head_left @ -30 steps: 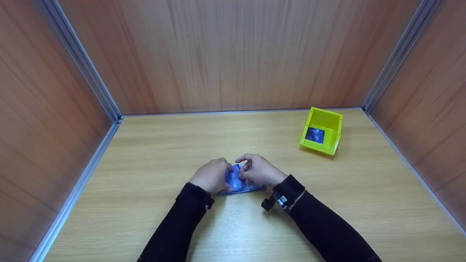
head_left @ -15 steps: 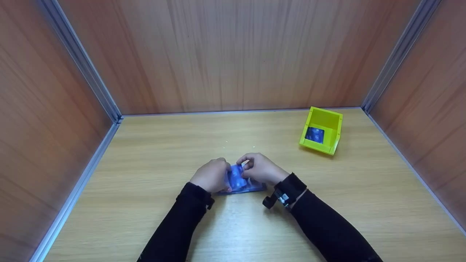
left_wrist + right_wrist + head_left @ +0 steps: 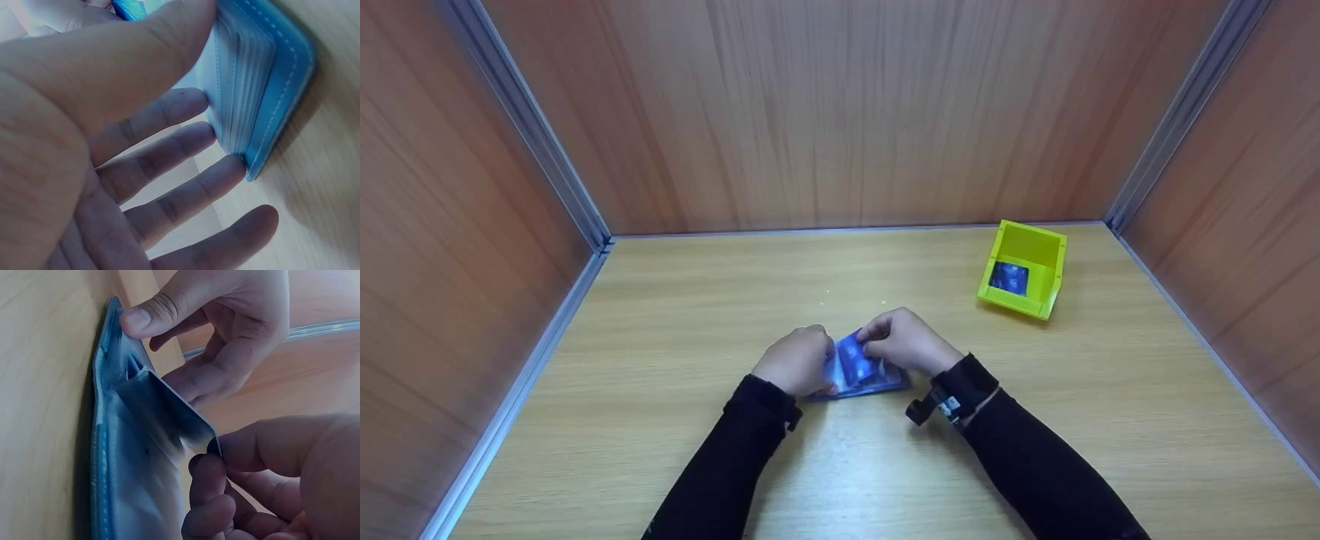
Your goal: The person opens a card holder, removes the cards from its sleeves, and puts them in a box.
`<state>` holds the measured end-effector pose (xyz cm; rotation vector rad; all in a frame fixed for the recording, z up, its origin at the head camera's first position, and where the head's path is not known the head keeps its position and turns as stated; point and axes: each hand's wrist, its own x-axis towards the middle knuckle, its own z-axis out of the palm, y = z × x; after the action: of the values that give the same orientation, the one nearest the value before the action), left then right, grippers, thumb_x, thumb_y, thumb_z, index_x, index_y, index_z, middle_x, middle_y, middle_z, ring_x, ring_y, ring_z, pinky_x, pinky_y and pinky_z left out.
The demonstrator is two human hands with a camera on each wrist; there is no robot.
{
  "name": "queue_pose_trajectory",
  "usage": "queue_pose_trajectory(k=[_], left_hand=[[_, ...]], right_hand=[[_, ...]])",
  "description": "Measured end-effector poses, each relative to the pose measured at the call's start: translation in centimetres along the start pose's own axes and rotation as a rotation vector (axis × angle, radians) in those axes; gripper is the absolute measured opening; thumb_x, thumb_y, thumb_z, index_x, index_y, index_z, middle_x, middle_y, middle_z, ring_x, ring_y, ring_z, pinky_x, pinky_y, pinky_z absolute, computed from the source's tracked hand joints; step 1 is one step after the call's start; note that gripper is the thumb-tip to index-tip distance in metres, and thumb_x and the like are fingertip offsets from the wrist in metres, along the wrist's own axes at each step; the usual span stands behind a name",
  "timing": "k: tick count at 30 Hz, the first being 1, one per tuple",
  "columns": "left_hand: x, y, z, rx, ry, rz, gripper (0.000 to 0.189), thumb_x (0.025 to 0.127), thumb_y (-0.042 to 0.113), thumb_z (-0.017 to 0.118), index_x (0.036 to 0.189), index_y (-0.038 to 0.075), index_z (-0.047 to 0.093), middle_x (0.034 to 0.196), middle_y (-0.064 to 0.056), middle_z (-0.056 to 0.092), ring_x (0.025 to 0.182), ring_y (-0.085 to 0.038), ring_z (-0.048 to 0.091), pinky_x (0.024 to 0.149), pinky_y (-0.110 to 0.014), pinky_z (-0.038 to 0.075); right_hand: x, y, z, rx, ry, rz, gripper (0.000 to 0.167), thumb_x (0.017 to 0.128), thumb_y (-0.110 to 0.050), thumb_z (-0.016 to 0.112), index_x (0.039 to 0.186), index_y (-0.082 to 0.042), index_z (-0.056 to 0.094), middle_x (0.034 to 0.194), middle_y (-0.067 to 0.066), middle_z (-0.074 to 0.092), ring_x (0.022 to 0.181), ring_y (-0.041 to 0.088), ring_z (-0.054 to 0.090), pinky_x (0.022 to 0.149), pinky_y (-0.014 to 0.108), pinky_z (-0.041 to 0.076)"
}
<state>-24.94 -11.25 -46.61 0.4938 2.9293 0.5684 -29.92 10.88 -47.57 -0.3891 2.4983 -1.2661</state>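
Note:
A blue card holder (image 3: 885, 384) with a stitched cover and clear plastic sleeves lies open on the table, between both hands. My left hand (image 3: 799, 361) holds its left side; in the left wrist view the thumb presses on the stack of sleeves (image 3: 239, 84), and several straight fingers touch their edge. My right hand (image 3: 907, 341) pinches the corner of a blue card (image 3: 855, 360) between thumb and index finger. In the right wrist view that card (image 3: 188, 408) stands tilted up from the holder, its lower end still among the sleeves.
A yellow-green bin (image 3: 1048, 289) stands at the back right, with a blue card (image 3: 1009, 278) inside. Wooden panels (image 3: 840, 112) with metal edging wall the table (image 3: 697, 300) at the back and sides. Tiny white specks lie beyond the hands.
My right hand has moved up and slightly right, drawing the pinched card's far end up with it. The left hand and the card holder stay in place.

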Motion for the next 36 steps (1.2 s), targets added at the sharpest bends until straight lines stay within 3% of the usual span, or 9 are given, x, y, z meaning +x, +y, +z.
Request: queue_pose_trajectory(k=[4, 8, 14, 18, 25, 31, 36], left_hand=[[0.0, 0.1, 0.0, 0.006, 0.002, -0.004, 0.045, 0.078, 0.023, 0.107, 0.107, 0.0, 0.083, 0.101, -0.004, 0.069, 0.089, -0.021, 0.062, 0.089, -0.047, 0.062], [0.0, 0.1, 0.1, 0.003, -0.002, -0.013, 0.044, 0.078, 0.023, 0.107, 0.106, 0.001, 0.082, 0.099, -0.003, 0.067, 0.088, -0.021, 0.061, 0.088, -0.047, 0.062], [0.1, 0.0, 0.1, -0.003, -0.004, -0.001, 0.041, 0.077, 0.022, 0.107, 0.101, 0.002, 0.082, 0.096, -0.002, 0.064, 0.087, -0.021, 0.059, 0.084, -0.045, 0.059], [0.1, -0.2, 0.1, 0.005, -0.009, 0.011, 0.038, 0.076, 0.021, 0.107, 0.098, 0.003, 0.082, 0.096, -0.002, 0.063, 0.087, -0.021, 0.058, 0.084, -0.045, 0.059], [0.0, -0.1, 0.2, 0.001, -0.007, 0.006, 0.037, 0.076, 0.021, 0.107, 0.096, 0.003, 0.082, 0.096, -0.002, 0.062, 0.088, -0.022, 0.058, 0.085, -0.046, 0.057], [0.0, 0.0, 0.3, 0.0, 0.004, 0.01, 0.037, 0.076, 0.021, 0.107, 0.096, 0.003, 0.082, 0.095, -0.002, 0.062, 0.088, -0.022, 0.058, 0.085, -0.046, 0.057], [0.1, -0.1, 0.2, 0.006, 0.008, 0.017, 0.037, 0.076, 0.021, 0.107, 0.096, 0.003, 0.082, 0.095, -0.002, 0.061, 0.088, -0.023, 0.058, 0.085, -0.045, 0.057]], right_hand=[[-0.1, -0.3, -0.5, -0.029, 0.013, 0.021, 0.019, 0.099, -0.007, 0.079, 0.115, -0.014, 0.088, 0.115, 0.002, 0.084, 0.104, 0.017, 0.074, 0.096, 0.035, 0.063], [-0.5, -0.8, -1.3, -0.043, 0.033, 0.033, 0.02, 0.1, -0.007, 0.078, 0.116, -0.014, 0.088, 0.119, 0.004, 0.083, 0.108, 0.02, 0.074, 0.097, 0.037, 0.064], [-1.0, -1.6, -2.8, -0.091, 0.085, -0.012, 0.023, 0.099, -0.007, 0.076, 0.119, -0.01, 0.087, 0.123, 0.009, 0.082, 0.108, 0.023, 0.073, 0.092, 0.036, 0.063], [-1.1, -1.8, -3.9, -0.093, 0.104, 0.004, 0.024, 0.101, -0.008, 0.075, 0.123, -0.01, 0.086, 0.13, 0.012, 0.081, 0.114, 0.026, 0.074, 0.099, 0.04, 0.064], [-1.3, -1.7, -7.1, -0.042, 0.126, 0.11, 0.03, 0.108, -0.013, 0.075, 0.136, -0.015, 0.082, 0.143, 0.013, 0.077, 0.129, 0.03, 0.071, 0.115, 0.048, 0.059], [-1.9, -1.0, -10.1, -0.011, 0.187, 0.147, 0.036, 0.109, -0.016, 0.075, 0.145, -0.016, 0.077, 0.151, 0.013, 0.073, 0.135, 0.033, 0.068, 0.117, 0.05, 0.057], [-2.3, 0.2, -12.4, -0.02, 0.292, 0.138, 0.039, 0.108, -0.017, 0.075, 0.148, -0.014, 0.075, 0.148, 0.014, 0.074, 0.129, 0.032, 0.069, 0.109, 0.045, 0.058]])
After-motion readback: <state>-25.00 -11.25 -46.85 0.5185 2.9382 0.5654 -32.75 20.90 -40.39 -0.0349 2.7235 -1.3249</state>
